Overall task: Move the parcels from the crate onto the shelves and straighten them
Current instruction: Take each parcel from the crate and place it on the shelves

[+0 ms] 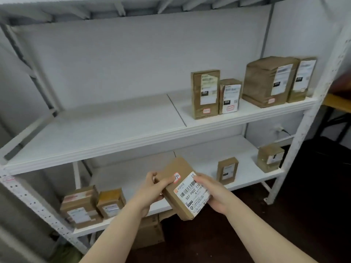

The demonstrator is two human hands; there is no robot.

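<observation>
A flat brown cardboard parcel [181, 188] with a white barcode label and a small red sticker is held tilted in front of the lower shelf [247, 168]. My left hand [153, 188] grips its left edge, thumb on top. My right hand [212, 194] grips its right edge over the label. Several brown parcels stand upright on the right part of the upper shelf [114, 130], among them a tall one [206, 93] and a big one [269, 80]. The crate is not in view.
The lower shelf carries two parcels at the left [81, 205] [111, 203] and two at the right [228, 170] [270, 157]. White metal uprights [303, 126] frame the rack. A cardboard box [150, 232] sits on the dark floor under the rack.
</observation>
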